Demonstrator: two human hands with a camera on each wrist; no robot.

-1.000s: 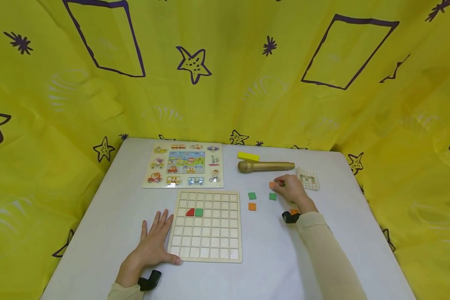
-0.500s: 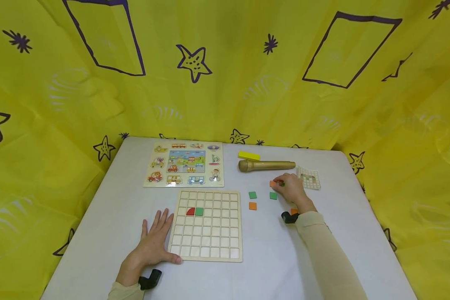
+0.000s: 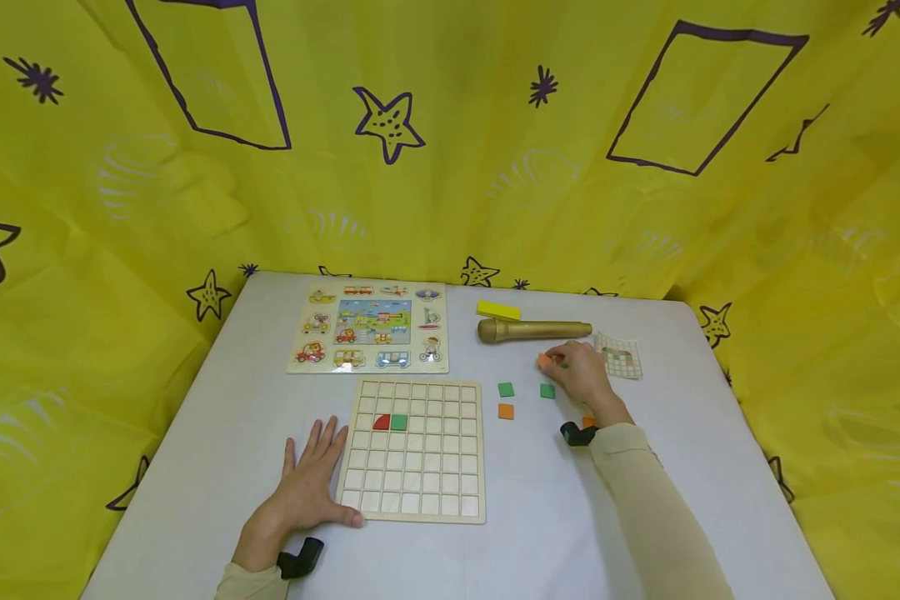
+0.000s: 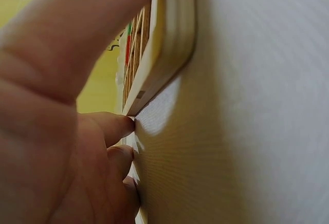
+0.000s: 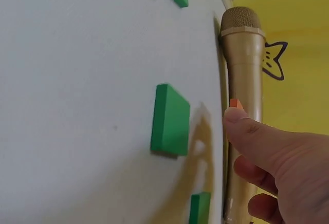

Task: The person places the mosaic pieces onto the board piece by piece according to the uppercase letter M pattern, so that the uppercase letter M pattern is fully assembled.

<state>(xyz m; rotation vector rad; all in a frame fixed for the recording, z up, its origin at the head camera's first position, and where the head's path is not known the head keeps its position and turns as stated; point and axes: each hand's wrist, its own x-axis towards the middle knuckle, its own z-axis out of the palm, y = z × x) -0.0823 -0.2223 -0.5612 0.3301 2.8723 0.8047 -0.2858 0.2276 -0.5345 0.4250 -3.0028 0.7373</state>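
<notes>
My right hand (image 3: pixel 583 373) pinches an orange square tile (image 3: pixel 543 360) between thumb and fingers; in the right wrist view only a corner of that orange tile (image 5: pixel 235 103) shows above the thumb. Below the hand lies a green square tile (image 3: pixel 547 391). Another green tile (image 5: pixel 199 209) is partly cut off near the fingers. My left hand (image 3: pixel 307 487) has its fingers spread along the left side of a wooden grid board (image 3: pixel 420 461), its thumb touching the near left corner. A red quarter-round piece (image 3: pixel 382 422) and a green square (image 3: pixel 399 422) sit side by side in the grid.
A gold microphone (image 3: pixel 536 330) and a yellow block (image 3: pixel 498 310) lie behind the tiles. Farther left is a vehicle picture puzzle (image 3: pixel 322 342). A small pattern card (image 3: pixel 618 357) lies right of my right hand. More loose tiles include an orange one (image 3: pixel 506 411).
My right hand has risen slightly off the table with the orange tile, which is now tilted between the fingertips. The left hand stays at the board.
</notes>
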